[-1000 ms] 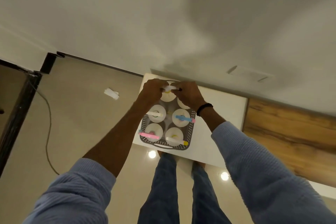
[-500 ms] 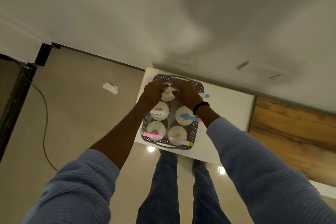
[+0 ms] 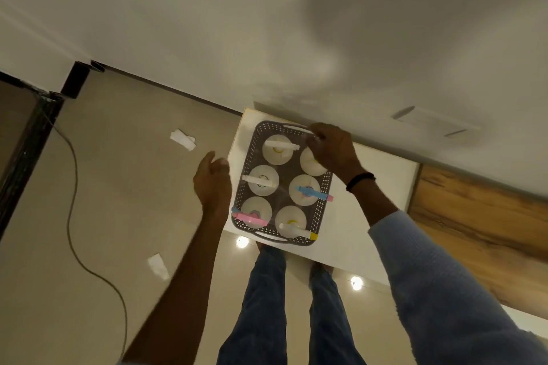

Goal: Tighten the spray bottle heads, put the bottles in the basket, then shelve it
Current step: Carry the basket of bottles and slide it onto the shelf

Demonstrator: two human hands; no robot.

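As it hovered just left of the basket (image 3: pixel 323 195), the left hand (image 3: pixel 212 184) was relaxed, fingers loose and holding nothing. The basket sat on the white table (image 3: pixel 370 204) with six spray bottles (image 3: pixel 261 184) upright inside. At the basket's far right corner, the right hand (image 3: pixel 332 148) lay curled over one bottle (image 3: pixel 308 161). Whether it gripped the head could not be told.

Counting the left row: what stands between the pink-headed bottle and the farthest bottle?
Head view: one white-headed bottle, upright in the basket, nothing else.
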